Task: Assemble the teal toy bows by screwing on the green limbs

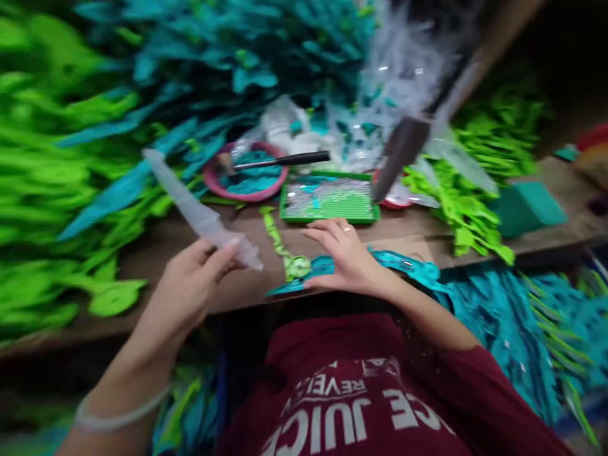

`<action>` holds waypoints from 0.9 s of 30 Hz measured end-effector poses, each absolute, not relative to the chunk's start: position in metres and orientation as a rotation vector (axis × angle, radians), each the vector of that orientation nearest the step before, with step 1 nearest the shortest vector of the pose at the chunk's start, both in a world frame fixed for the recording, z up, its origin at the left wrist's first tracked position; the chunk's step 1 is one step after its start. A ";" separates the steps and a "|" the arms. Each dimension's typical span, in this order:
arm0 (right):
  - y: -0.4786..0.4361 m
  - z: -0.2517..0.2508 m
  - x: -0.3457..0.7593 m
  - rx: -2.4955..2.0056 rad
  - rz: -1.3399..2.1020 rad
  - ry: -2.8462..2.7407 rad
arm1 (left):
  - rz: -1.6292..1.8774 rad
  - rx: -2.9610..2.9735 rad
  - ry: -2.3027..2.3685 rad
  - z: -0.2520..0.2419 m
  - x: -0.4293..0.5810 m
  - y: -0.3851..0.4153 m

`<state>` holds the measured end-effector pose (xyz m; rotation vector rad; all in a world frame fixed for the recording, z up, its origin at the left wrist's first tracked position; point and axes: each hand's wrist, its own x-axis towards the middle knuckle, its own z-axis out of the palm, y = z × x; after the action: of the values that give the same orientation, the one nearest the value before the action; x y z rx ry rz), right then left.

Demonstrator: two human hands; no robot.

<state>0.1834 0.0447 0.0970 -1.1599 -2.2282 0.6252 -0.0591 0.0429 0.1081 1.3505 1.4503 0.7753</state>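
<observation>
1. Head view, blurred by motion: the left hand (183, 294) has its grip closed on the near end of a translucent tapered sleeve (197, 212), thumb and fingertips pinching it. The rest sticks up and away to the left, clear of the worktop (418, 231).
2. Holding it by one end likely keeps the limp length from dragging across the pieces below.
3. The right hand (344, 256) has no grip closed. It lies flat, fingers spread, on a teal cut-out (408, 267) at the near edge of the worktop, probably pinning it so it cannot slip off.
4. A lime-green strip (280, 244) lies between the hands, its curled end just beside the right fingertips.
5. The sleeve looks milky, soft and pointed (whether it is film or thin foam is unclear). The teal cut-out is long, leaf-like and shiny.
6. Behind, a brush (285, 160) rests across a pink bowl (213, 180), beside a green tray (327, 217).
7. Heaps of green cut-outs (38, 177) crowd the left.
</observation>
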 end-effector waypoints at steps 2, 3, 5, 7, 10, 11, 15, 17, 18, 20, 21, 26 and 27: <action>0.052 0.071 0.183 -1.093 0.592 -2.490 | 0.778 1.129 1.429 0.100 -0.078 0.052; 0.052 0.060 0.182 -1.064 0.596 -2.580 | 0.744 1.077 1.397 0.093 -0.082 0.057; 0.048 0.046 0.180 -1.021 0.645 -2.662 | 0.663 1.032 1.333 0.076 -0.081 0.062; 0.043 0.041 0.182 -1.014 0.714 -2.650 | 0.608 0.997 1.266 0.059 -0.074 0.062; 0.041 0.043 0.192 -0.982 0.770 -2.627 | 0.531 0.959 1.185 0.043 -0.064 0.059; 0.040 0.044 0.196 -0.960 0.765 -2.633 | 0.516 0.954 1.169 0.043 -0.063 0.057; 0.031 0.044 0.202 -0.961 0.609 -2.596 | 0.470 1.036 1.094 0.056 -0.066 0.051; 0.024 0.042 0.198 -1.067 0.494 -2.544 | 0.379 1.172 1.012 0.064 -0.068 0.048; 0.021 0.041 0.194 -1.113 0.437 -2.529 | 0.326 1.267 0.973 0.067 -0.069 0.047; 0.016 0.039 0.187 -1.153 0.341 -2.523 | 0.246 1.468 0.930 0.070 -0.070 0.044; 0.014 0.038 0.184 -1.153 0.308 -2.527 | 0.232 1.556 0.932 0.069 -0.070 0.043; 0.012 0.039 0.175 -1.195 0.256 -2.579 | 0.300 1.742 1.018 0.063 -0.077 0.047; 0.012 0.040 0.174 -1.198 0.246 -2.591 | 0.298 1.730 1.014 0.062 -0.079 0.049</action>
<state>0.1741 0.0118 0.0402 -1.1982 -2.5907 0.2464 -0.0788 0.0493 0.0615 1.7304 1.0142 0.2977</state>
